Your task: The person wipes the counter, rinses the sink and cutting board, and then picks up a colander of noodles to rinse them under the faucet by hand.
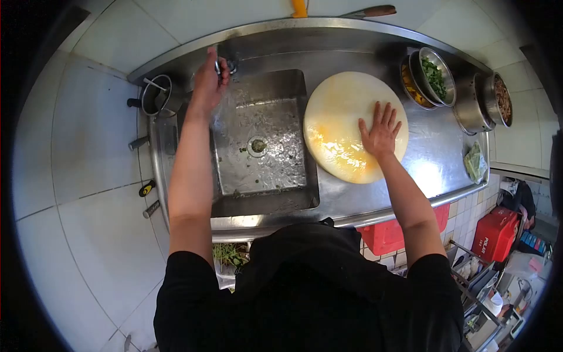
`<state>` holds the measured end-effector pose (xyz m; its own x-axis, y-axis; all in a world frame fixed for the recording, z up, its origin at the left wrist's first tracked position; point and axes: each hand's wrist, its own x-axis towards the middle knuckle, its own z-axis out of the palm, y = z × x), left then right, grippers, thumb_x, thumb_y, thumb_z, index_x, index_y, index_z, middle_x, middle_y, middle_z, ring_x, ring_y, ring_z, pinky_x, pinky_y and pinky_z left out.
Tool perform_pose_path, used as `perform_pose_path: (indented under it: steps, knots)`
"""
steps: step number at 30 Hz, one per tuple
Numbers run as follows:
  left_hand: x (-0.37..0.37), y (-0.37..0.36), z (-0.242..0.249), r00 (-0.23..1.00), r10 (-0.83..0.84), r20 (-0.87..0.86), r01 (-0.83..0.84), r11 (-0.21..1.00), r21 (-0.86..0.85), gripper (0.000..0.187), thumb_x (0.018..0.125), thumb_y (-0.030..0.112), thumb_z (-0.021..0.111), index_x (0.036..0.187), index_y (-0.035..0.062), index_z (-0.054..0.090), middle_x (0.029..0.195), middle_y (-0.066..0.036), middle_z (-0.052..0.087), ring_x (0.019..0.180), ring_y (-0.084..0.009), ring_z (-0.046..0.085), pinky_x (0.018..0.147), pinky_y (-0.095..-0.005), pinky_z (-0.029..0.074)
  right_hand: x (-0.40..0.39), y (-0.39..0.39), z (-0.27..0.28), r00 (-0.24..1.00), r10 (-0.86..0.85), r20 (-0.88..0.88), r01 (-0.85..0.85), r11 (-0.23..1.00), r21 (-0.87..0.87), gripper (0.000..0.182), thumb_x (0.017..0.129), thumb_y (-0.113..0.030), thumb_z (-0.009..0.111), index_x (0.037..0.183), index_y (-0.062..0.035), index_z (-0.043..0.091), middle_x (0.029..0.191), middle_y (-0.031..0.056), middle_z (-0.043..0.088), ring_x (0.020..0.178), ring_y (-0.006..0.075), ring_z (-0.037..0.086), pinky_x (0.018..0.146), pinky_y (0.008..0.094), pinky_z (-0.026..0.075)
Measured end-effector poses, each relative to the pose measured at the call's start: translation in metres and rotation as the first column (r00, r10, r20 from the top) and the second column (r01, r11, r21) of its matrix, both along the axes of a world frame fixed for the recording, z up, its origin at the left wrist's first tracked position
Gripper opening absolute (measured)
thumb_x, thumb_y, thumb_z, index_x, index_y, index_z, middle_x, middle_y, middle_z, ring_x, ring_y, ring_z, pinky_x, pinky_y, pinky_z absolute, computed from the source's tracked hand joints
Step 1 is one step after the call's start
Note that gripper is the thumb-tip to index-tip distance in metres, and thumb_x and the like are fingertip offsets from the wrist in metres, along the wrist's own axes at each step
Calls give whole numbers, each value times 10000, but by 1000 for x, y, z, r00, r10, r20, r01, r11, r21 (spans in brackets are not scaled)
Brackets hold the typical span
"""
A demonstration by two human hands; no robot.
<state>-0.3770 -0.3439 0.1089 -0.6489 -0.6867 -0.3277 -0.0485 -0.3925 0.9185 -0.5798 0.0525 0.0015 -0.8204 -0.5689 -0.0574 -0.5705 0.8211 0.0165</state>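
Observation:
My left hand is closed around the metal tap at the back left corner of the sink. Beneath it, the steel sink basin is wet, with green scraps scattered about and a clump at the drain. My right hand lies flat, fingers spread, on a thick round white cutting board. Yellowish stains and a wet shine mark the board's surface. It rests on the steel counter just right of the basin.
Bowls with chopped greens and yellow pieces stand at the back right. Beyond are a steel pot and a bowl of brown food. A bagged vegetable lies near the right edge. A steel container hangs left.

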Motion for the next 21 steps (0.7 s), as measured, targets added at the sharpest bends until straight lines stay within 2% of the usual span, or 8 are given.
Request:
perform_pose_path:
  steps: [1, 3, 4, 5, 8, 10, 19, 21]
  knots:
    - [7, -9, 3, 1000, 9, 5, -9, 1000, -2, 471, 960, 556, 462, 757, 133, 502, 600, 18, 466, 519, -99, 424, 495, -250, 325, -3, -2, -1, 1000, 9, 5, -9, 1000, -2, 810, 926, -591, 350, 1531, -103, 125, 1578, 215, 68, 1459, 398, 29, 1147, 588, 28]
    - [18, -27, 9, 991, -18, 136, 30, 996, -90, 490, 962, 561, 448, 735, 131, 513, 584, 18, 468, 496, -95, 412, 475, -246, 318, -9, -8, 0, 1000, -2, -20, 2, 1000, 20, 814, 923, -609, 336, 1534, -116, 122, 1582, 199, 72, 1461, 387, 32, 1153, 576, 31]
    - [24, -36, 10, 986, -6, 168, 33, 986, -163, 491, 933, 574, 505, 722, 131, 508, 591, 23, 467, 499, -93, 406, 476, -248, 314, -11, -11, 3, 1000, -12, -2, 12, 999, 30, 812, 922, -615, 327, 1534, -121, 125, 1584, 191, 75, 1464, 376, 35, 1156, 567, 34]
    - [29, -45, 10, 986, 1, 170, 27, 986, -165, 491, 933, 574, 505, 722, 131, 508, 591, 23, 467, 499, -93, 406, 476, -248, 314, -13, -14, 3, 1000, -6, -1, 6, 1000, 28, 812, 922, -615, 327, 1534, -121, 125, 1584, 191, 75, 1464, 376, 35, 1156, 567, 34]
    - [39, -57, 11, 973, 70, 222, -11, 967, -256, 504, 897, 594, 558, 723, 122, 517, 596, 20, 470, 522, -93, 434, 501, -251, 346, -16, -15, 2, 1000, -5, -15, 5, 1000, 15, 809, 919, -619, 330, 1535, -131, 135, 1586, 182, 75, 1465, 367, 40, 1159, 563, 34]
    - [50, -60, 12, 945, 107, 308, 20, 924, -383, 520, 873, 603, 593, 710, 113, 527, 606, 12, 479, 571, -99, 480, 550, -257, 390, -17, -16, 2, 1000, -9, -24, 10, 1000, 29, 813, 914, -627, 336, 1534, -138, 142, 1587, 174, 77, 1466, 359, 49, 1160, 561, 33]
    - [80, -72, -2, 927, 36, 374, 146, 883, -446, 604, 875, 667, 526, 709, 85, 533, 686, -31, 571, 641, -112, 522, 619, -268, 438, -20, -14, -4, 997, 16, -73, -18, 1000, -25, 805, 905, -633, 370, 1526, -155, 188, 1582, 168, 113, 1463, 351, 76, 1162, 555, 61]
    - [83, -72, -2, 922, 47, 383, 124, 903, -410, 589, 876, 650, 541, 727, 81, 538, 692, -30, 573, 642, -114, 530, 627, -268, 448, -21, -15, -2, 998, 6, -64, -7, 1000, -22, 799, 905, -631, 372, 1525, -157, 196, 1580, 167, 121, 1462, 353, 84, 1161, 556, 64]
